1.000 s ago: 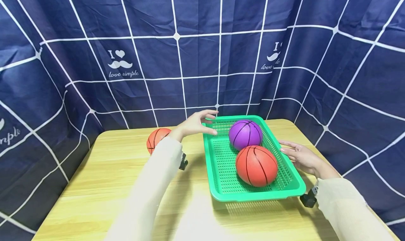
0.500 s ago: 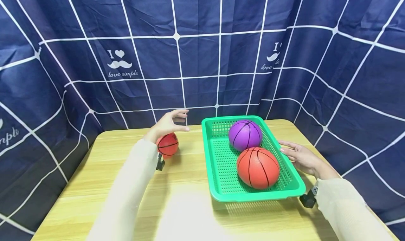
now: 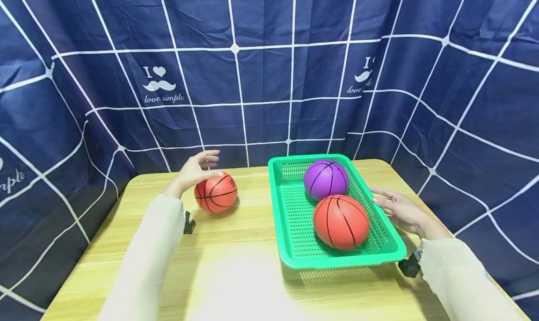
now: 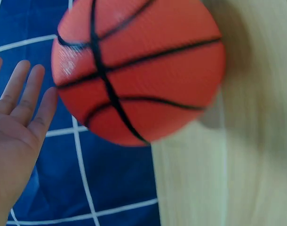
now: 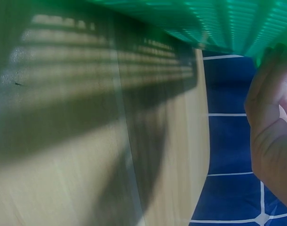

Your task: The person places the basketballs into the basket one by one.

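Note:
My left hand [image 3: 195, 173] is just behind and left of an orange-red basketball [image 3: 216, 193] on the table, fingers spread and holding nothing. In the left wrist view the fingers of the left hand [image 4: 21, 117] are straight beside the basketball [image 4: 143, 70]; whether they touch is unclear. My right hand [image 3: 404, 212] rests at the right side of a green plastic basket [image 3: 275, 208], fingertips against its rim. A purple ball [image 3: 326, 179] and a larger orange-red basketball [image 3: 341, 222] lie inside it. The right wrist view shows the right hand [image 5: 273, 117] at the basket [image 5: 219, 23], its fingertips partly hidden.
A light wooden table [image 3: 236, 246] lies under everything. A dark blue curtain [image 3: 265, 77] with white lines surrounds its back and sides. Small black cameras are strapped at both wrists.
My left hand has moved left from the basket to the ball on the table. That ball has rolled slightly, first right, then back left. My right hand stays at the basket.

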`<action>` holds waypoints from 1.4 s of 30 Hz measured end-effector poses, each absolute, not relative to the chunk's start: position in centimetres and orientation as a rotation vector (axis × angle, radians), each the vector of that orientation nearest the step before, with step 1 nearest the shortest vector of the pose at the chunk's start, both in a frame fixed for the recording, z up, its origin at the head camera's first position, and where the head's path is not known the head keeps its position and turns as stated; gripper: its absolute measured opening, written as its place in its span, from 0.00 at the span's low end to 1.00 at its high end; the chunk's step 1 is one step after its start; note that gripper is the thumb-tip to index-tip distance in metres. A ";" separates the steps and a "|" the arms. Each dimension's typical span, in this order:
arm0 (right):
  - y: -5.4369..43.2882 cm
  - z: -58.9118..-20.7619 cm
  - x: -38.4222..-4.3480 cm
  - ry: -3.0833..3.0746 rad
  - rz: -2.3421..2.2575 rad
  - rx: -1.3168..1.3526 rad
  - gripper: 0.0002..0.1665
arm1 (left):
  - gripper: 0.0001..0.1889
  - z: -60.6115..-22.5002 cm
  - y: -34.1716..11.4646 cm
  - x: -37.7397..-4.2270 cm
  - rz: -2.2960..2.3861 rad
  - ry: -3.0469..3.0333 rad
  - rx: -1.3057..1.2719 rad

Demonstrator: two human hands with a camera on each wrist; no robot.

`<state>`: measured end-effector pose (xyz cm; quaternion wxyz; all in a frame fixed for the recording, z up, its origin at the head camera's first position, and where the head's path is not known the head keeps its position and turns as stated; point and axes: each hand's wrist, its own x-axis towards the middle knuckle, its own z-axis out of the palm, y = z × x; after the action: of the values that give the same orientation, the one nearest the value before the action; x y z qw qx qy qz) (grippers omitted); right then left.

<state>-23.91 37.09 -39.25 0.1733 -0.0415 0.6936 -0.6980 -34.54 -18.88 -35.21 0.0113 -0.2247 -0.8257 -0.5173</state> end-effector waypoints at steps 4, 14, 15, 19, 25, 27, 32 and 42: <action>37.1 -39.4 -24.0 1.974 -1.975 -0.122 0.27 | 0.37 -36.4 -20.2 -34.3 -1.640 -2.569 -0.638; 37.1 -39.4 -23.9 1.956 -1.993 -0.121 0.25 | 0.39 -39.0 -22.4 -33.8 -1.639 -2.669 -0.521; 37.1 -39.4 -23.9 1.951 -1.998 -0.122 0.24 | 0.40 -39.3 -22.6 -33.8 -1.638 -2.680 -0.513; 37.1 -39.4 -23.9 1.932 -2.017 -0.133 0.21 | 0.42 -40.4 -22.9 -33.8 -1.665 -2.715 -0.505; 37.1 -39.5 -24.0 1.928 -2.024 -0.128 0.19 | 0.46 -41.2 -22.9 -33.4 -1.752 -2.761 -0.510; 37.1 -39.5 -24.0 1.917 -2.030 -0.130 0.18 | 0.48 -41.4 -22.8 -33.3 -1.771 -2.760 -0.507; 37.2 -39.5 -23.8 1.886 -2.054 -0.153 0.17 | 0.48 -41.5 -22.7 -33.3 -1.766 -2.750 -0.495; 37.2 -39.4 -23.8 1.912 -2.045 -0.147 0.20 | 0.45 -41.2 -22.6 -33.5 -1.723 -2.704 -0.495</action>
<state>-23.82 37.20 -39.45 0.1684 -0.0517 0.6722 -0.7191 -33.49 -22.57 -41.22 -0.0512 -0.1523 -0.8324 -0.5304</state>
